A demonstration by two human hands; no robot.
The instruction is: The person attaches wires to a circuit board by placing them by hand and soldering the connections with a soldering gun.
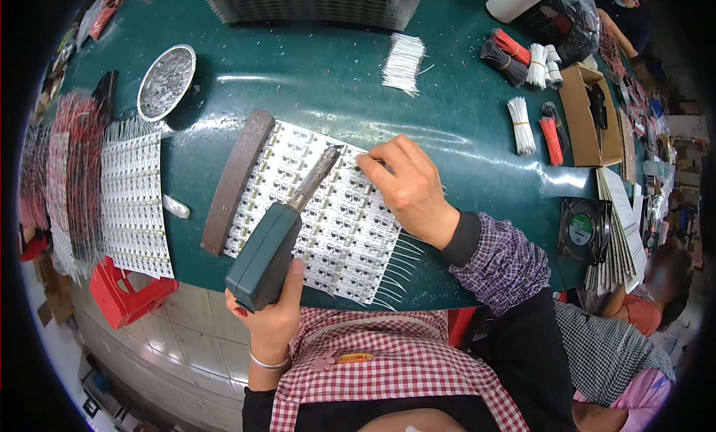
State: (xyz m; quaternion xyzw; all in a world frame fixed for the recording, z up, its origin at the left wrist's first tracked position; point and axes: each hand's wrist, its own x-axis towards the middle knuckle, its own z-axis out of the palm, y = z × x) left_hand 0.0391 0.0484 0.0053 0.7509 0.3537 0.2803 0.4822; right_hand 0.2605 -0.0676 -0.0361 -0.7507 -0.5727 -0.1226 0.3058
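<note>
My left hand [267, 316] is closed around the handle of a dark green soldering gun [265, 253]. Its tip points up and right, over the upper edge of a white circuit board panel [339, 242] covered in rows of small components. My right hand [410, 189] is at the panel's upper right corner, thumb and fingers pinched on a thin wire that is mostly hidden. The gun's tip is a short way left of those fingertips. White wires [399, 264] stick out from the panel's right edge. A brown bar [237, 184] lies along its left edge.
On the left are a metal bowl [166, 83], a solder-coloured lump [176, 207] and wired panels [134, 201]. Loose white wires [403, 63] lie ahead. Right stand wire bundles [520, 126], a cardboard box [582, 119] and a black fan [584, 230]. Other people sit at right.
</note>
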